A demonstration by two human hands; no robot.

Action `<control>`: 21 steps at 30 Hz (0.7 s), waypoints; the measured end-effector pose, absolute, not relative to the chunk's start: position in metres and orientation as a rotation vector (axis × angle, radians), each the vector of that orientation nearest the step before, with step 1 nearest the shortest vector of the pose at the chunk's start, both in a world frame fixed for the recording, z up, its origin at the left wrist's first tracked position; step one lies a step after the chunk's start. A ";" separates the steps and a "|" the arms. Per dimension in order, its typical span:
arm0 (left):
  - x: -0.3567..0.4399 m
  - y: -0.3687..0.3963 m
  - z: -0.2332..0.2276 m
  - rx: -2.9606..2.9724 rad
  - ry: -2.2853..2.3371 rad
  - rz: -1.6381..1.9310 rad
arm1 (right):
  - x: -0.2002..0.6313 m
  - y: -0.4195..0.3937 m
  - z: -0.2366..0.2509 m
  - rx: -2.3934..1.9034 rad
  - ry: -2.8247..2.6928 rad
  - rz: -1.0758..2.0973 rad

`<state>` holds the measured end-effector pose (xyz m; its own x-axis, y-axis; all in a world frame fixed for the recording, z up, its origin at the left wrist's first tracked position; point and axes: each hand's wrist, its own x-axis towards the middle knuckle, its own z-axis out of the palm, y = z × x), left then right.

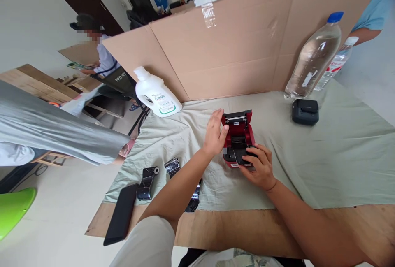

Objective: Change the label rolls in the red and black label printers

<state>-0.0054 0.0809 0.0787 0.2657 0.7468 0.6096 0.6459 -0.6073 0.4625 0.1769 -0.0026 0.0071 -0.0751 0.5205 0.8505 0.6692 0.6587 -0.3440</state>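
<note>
In front of me a small red and black printer [237,131] sits on the cloth with its lid raised. My left hand [214,133] is at the lid's left side, thumb in front and fingers stretched along its edge. My right hand [259,166] lies over the printer's front right corner. Its fingers press on a dark strip of black film [238,155] there, with the thumb low at the front edge. Left of my left forearm lie a partly unrolled black film roll [146,184] and another black roll [172,166]. More black film [194,201] shows partly behind that forearm.
A black flat case [121,214] lies at the table's left front corner. Along the cardboard screen [228,57] stand a white jug [157,94] and a large clear bottle [314,61] beside a smaller bottle [335,66]. A black box [305,112] is at right. Other people are nearby.
</note>
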 end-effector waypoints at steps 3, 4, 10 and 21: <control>-0.008 0.074 0.068 2.360 1.237 1.248 | 0.178 -0.003 0.006 -0.972 -1.733 -0.184; -0.007 0.068 0.064 2.349 1.224 1.284 | 0.178 -0.003 0.005 -0.979 -1.734 -0.178; -0.002 0.018 0.038 2.356 1.257 1.358 | 0.178 -0.004 0.001 -1.029 -1.727 -0.120; 0.011 0.003 0.001 2.352 1.420 1.479 | 0.178 0.007 0.001 -1.041 -1.743 -0.083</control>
<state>0.0105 0.0027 0.0009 0.1367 0.6962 0.7047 0.6759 -0.5856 0.4474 0.1781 0.0066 0.0011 -0.0658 0.5987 0.7983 0.6717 0.6182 -0.4082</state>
